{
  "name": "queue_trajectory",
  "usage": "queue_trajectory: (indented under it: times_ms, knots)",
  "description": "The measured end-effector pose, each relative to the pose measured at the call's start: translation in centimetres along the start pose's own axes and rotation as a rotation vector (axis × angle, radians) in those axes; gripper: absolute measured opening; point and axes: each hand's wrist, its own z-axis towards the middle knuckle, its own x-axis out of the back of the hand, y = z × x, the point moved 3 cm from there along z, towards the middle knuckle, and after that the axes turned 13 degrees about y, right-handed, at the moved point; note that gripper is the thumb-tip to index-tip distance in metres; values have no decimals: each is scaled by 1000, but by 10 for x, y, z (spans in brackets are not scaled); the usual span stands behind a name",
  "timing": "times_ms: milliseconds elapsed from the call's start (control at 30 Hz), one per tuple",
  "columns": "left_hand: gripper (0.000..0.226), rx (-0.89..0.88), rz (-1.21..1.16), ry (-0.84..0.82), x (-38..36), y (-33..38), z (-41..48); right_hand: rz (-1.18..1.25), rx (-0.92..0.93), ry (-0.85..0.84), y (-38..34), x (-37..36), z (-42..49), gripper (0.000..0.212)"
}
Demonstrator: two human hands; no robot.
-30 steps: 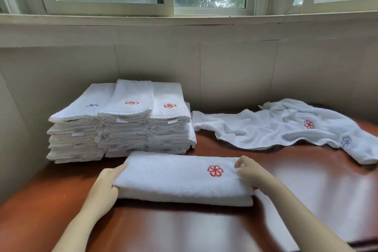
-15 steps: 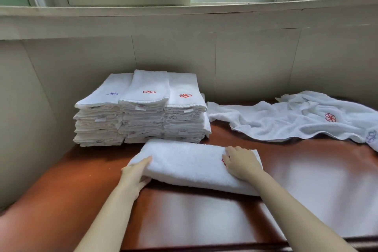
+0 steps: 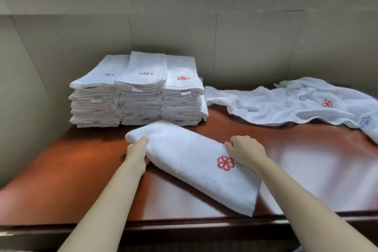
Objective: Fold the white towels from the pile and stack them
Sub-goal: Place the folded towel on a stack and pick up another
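A folded white towel (image 3: 190, 161) with a red flower emblem lies diagonally on the brown table (image 3: 81, 172), its emblem end nearest me. My left hand (image 3: 137, 154) grips its far-left edge, fingers on top and thumb underneath. My right hand (image 3: 245, 151) holds the right long edge just above the emblem, fingers curled over it. Behind the towel stands the stack of folded white towels (image 3: 139, 98), three columns side by side against the wall. The pile of unfolded white towels (image 3: 286, 106) spreads across the back right of the table.
A tiled wall (image 3: 255, 47) and a window sill run behind the table, and another wall closes in on the left. The table's dark front edge (image 3: 184, 229) lies just below the towel's near corner.
The folded towel has turned from lying crosswise to lying diagonally, its emblem end swinging toward me. Both hands stayed on it. The view has tilted down and moved closer.
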Motion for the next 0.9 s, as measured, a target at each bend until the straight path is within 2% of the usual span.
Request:
queue_trajectory:
  times_ms: [100,200,300,333,400,467,533,567,633,700,900]
  knots:
    - [41,-18,-19,9,0,0,-3,17,10,15,3,0,0,31]
    - [37,-127,-73,-15,-5,11,-15,141,42,-145,0,-4,-2,37]
    - [9,-245,-179,-148,-14,40,-33,336,42,-307,-7,2,-8,36]
    - [10,-283,-198,-200,-16,51,-39,403,48,-363,-11,5,-11,35]
    - [22,-326,-244,-310,-19,71,-50,695,0,-492,-21,7,-18,31]
    - [29,-333,-244,-431,-24,88,-59,1144,-77,-560,-35,13,-18,54]
    - [29,-352,-198,-501,-33,107,-68,1458,-59,-526,-52,28,-4,67]
    - [27,-384,-166,-513,-38,118,-71,1561,-32,-489,-59,39,5,64]
    - [21,-447,-133,-518,-49,143,-76,1658,-49,-387,-71,65,28,43]
    - [18,-515,-110,-515,-59,169,-79,1612,-34,-261,-80,95,53,28]
    - [25,-743,-98,-432,-76,262,-86,1407,63,47,-106,183,115,28]
